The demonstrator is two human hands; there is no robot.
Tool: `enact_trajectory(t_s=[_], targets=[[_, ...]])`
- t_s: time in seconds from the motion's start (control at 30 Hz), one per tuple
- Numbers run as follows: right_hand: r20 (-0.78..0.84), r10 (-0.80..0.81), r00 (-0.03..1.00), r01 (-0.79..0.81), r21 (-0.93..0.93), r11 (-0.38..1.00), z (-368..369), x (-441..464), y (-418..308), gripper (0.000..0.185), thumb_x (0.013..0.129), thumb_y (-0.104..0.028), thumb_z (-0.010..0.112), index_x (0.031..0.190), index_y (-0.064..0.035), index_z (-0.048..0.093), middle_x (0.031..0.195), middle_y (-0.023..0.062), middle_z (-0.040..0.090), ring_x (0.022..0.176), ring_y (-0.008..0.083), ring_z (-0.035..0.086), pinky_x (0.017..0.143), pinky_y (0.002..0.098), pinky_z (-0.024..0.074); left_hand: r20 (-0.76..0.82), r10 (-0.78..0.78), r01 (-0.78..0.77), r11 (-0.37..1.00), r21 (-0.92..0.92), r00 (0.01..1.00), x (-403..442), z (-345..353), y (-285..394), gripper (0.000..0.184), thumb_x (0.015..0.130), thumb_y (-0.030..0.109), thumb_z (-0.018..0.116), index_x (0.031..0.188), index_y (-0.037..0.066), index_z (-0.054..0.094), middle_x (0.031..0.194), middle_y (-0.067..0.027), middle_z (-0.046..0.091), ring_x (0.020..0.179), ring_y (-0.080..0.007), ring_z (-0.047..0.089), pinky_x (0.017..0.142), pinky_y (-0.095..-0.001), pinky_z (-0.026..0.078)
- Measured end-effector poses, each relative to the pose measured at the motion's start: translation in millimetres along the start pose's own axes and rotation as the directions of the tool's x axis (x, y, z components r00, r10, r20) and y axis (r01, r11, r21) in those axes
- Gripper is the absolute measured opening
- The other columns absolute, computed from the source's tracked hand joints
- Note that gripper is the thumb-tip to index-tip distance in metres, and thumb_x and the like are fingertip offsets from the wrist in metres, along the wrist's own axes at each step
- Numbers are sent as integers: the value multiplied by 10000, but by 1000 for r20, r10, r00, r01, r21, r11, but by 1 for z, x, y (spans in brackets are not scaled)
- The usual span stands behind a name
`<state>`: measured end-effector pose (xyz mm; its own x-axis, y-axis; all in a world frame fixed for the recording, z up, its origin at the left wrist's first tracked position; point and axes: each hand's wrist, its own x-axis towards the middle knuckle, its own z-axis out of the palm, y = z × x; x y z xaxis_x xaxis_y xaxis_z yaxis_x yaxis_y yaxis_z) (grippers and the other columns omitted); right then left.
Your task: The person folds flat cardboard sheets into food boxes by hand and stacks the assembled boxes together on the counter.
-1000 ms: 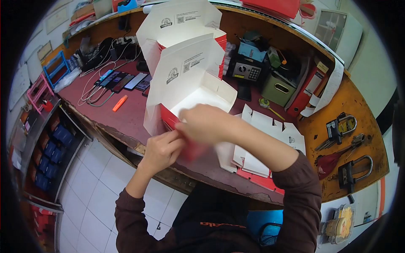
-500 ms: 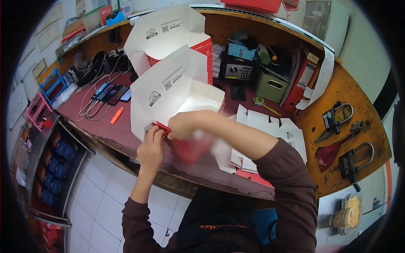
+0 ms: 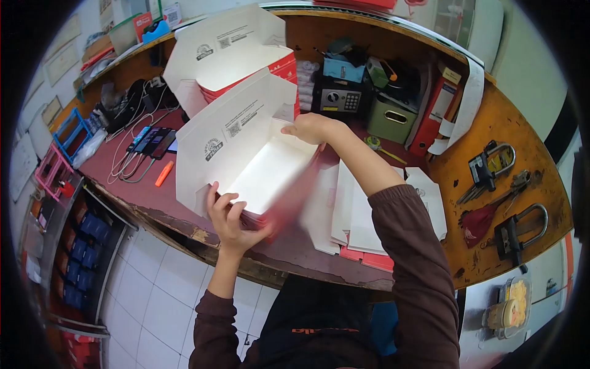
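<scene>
A red and white cardboard food box point(image 3: 264, 175) stands in front of me, its printed lid point(image 3: 224, 138) raised on the left and its white inside showing. My left hand point(image 3: 230, 218) grips the near-left corner, fingers over the rim and thumb along the red outer wall. At the far right corner, my right hand point(image 3: 313, 130) pinches the rim with its thumb inside. The front wall is blurred. Behind it rises a stack of similar boxes point(image 3: 246, 74) with lids up. Flat unfolded box sheets point(image 3: 362, 209) lie on the right, partly behind my right forearm.
Phones with cables point(image 3: 153, 141) and an orange marker point(image 3: 164, 173) lie on the left of the desk point(image 3: 117, 166). A small safe point(image 3: 340, 98), a green box point(image 3: 393, 120) and a red binder point(image 3: 436, 114) line the back. Padlocks point(image 3: 519, 237) with keys lie at right.
My right hand has moved from the near-left corner to the far right corner. The left hand's fingers have spread over the rim. The front wall now stands up, and the box has shifted slightly.
</scene>
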<state>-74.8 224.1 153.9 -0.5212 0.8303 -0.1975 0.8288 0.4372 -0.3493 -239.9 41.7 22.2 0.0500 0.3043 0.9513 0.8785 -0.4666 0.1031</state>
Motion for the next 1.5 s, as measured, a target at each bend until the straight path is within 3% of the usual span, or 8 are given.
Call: enact_trajectory(t_s=[0.43,0.57,0.7,0.77,1.17,1.27,1.4,1.5], targets=[[-587,-103,803,524,614,590,46,-140,77,516,939,-425,227,1133,-51,526,932,89,578,774,149,555,684,282,458,-274,3,10,999,48,962,-14,26,81,518,658,229,698,1079,63,446,1156,-171,443,1186,-389,354,985,-499,278],[-636,61,770,557,715,423,84,-204,97,768,866,-626,146,1097,6,517,942,115,564,829,187,553,730,325,454,575,374,74,790,-608,727,1,100,147,599,624,322,724,1109,67,481,1227,-164,432,1160,-345,391,982,-442,309],[-626,189,757,570,773,278,123,-258,113,751,870,-616,159,1019,20,529,796,136,577,711,206,563,664,321,456,598,496,-125,824,-553,630,-26,165,158,588,615,366,722,1087,73,530,1166,-149,492,1045,-329,477,931,-403,370],[-630,185,754,579,771,266,135,-282,114,729,880,-597,172,1006,25,531,765,137,578,680,208,563,645,316,456,835,471,167,834,-527,285,0,161,160,618,624,403,709,1118,79,528,1121,-129,526,973,-312,518,851,-380,423],[-351,151,924,223,816,533,186,-244,96,415,932,-297,398,1192,18,472,1030,116,603,817,163,597,707,269,472,664,-124,621,511,-594,738,48,132,146,230,921,186,412,906,3,551,787,-50,569,710,-147,546,646,-286,428],[-172,238,956,193,979,-66,195,-234,89,350,910,-220,467,1193,-14,472,1100,116,577,889,185,597,740,286,484,497,-459,637,222,-738,736,41,125,159,145,862,114,497,879,-9,572,800,-85,565,713,-154,524,648,-302,418],[-387,439,811,565,713,-415,200,-241,98,209,909,-212,445,1025,-55,521,959,94,591,846,182,595,693,331,498,654,-374,661,-130,-739,657,47,107,173,299,818,103,583,1092,-6,534,915,-49,585,808,-122,534,731,-276,439],[-332,552,765,631,558,-539,157,-288,112,188,896,-180,474,1034,-56,506,879,55,571,758,143,571,630,256,470,680,-120,683,-20,-730,723,52,108,165,326,852,75,536,1164,15,462,961,-51,585,822,-135,596,669,-250,513]])
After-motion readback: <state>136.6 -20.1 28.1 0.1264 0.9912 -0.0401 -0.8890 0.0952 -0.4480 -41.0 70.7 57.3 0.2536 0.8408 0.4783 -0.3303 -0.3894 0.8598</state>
